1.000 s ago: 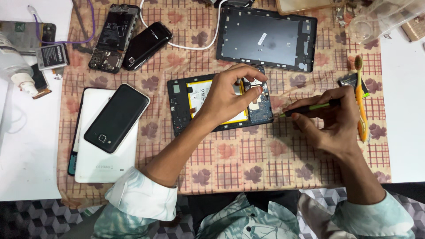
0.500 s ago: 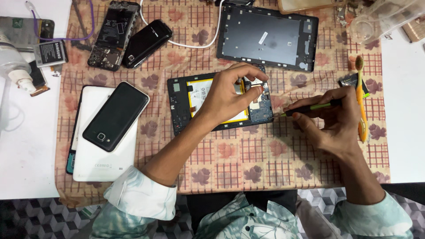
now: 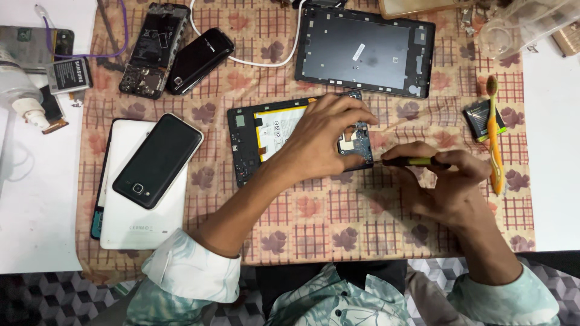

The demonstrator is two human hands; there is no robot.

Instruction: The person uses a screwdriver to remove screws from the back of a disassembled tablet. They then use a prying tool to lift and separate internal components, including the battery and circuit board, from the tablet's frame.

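Note:
An opened tablet [image 3: 254, 142], its battery and circuit board exposed, lies in the middle of the patterned cloth [image 3: 314, 211]. My left hand [image 3: 323, 139] presses down on its right half, fingers spread over the board. My right hand [image 3: 447, 181] grips a small screwdriver [image 3: 411, 161] with a dark and yellow handle, its tip pointing left at the tablet's lower right corner. The tablet's dark back cover [image 3: 365, 51] rests above it.
A black phone [image 3: 158, 160] lies on a white tablet [image 3: 136, 205] at the left. Two more phones [image 3: 181, 54], a loose battery [image 3: 69, 73], a white bottle [image 3: 21, 99], a white cable [image 3: 254, 60], an orange toothbrush [image 3: 494, 133] and a clear container [image 3: 519, 27] surround the work.
My hands have stayed where they were; the screwdriver tip remains at the tablet's corner. The view has only shifted slightly.

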